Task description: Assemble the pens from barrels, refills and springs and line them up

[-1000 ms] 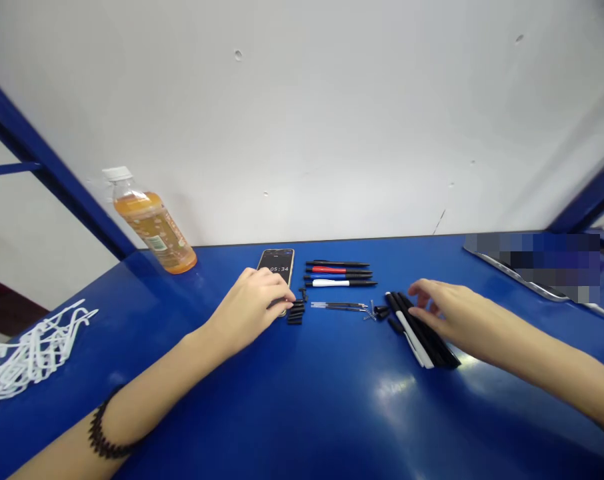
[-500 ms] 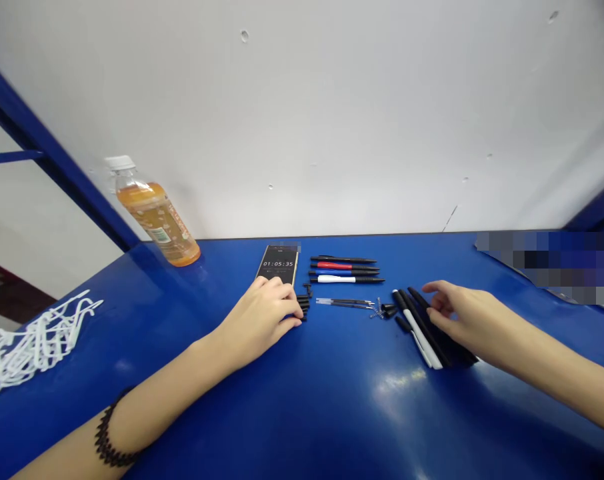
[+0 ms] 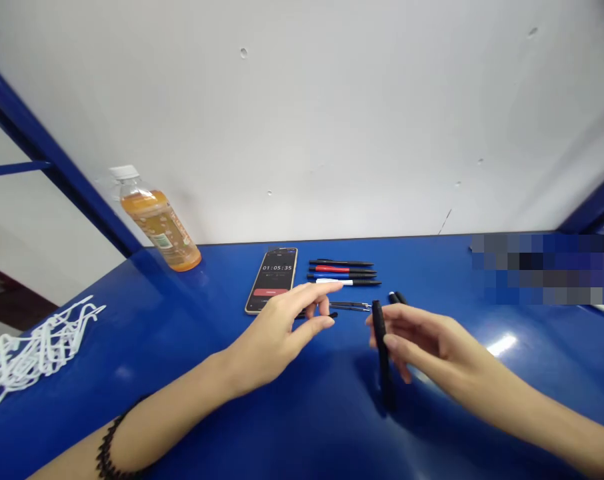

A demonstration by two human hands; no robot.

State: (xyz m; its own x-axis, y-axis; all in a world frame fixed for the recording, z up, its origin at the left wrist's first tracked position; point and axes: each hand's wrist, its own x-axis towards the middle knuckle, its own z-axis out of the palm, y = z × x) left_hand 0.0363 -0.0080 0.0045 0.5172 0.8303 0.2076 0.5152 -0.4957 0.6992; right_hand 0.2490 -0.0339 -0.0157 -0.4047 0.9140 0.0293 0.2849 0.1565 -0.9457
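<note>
My right hand (image 3: 427, 347) grips a black pen barrel (image 3: 383, 353) between thumb and fingers, upright and tilted slightly. My left hand (image 3: 297, 327) hovers in front of the phone, thumb and index finger apart. A small black pen part (image 3: 333, 315) shows beside its thumb; whether they touch I cannot tell. Behind it lie a black pen (image 3: 345, 263), a red pen (image 3: 332, 269), a blue pen (image 3: 327, 276) and a white pen (image 3: 345, 283), side by side. Thin pen refills (image 3: 352, 306) lie between my hands. More pen barrels (image 3: 398, 298) are mostly hidden behind my right hand.
A phone (image 3: 262, 280) showing a timer lies on the blue table (image 3: 302, 427). A bottle of orange drink (image 3: 162, 230) stands at the back left against the white wall (image 3: 312, 120). Tangled white plastic strips (image 3: 42, 350) lie at the left edge. A blurred patch covers something at the back right.
My right hand has picked up a black pen barrel and brought it leftward, raising it upright. My left hand has moved right, off the small black parts, uncovering the phone's lower half.
</note>
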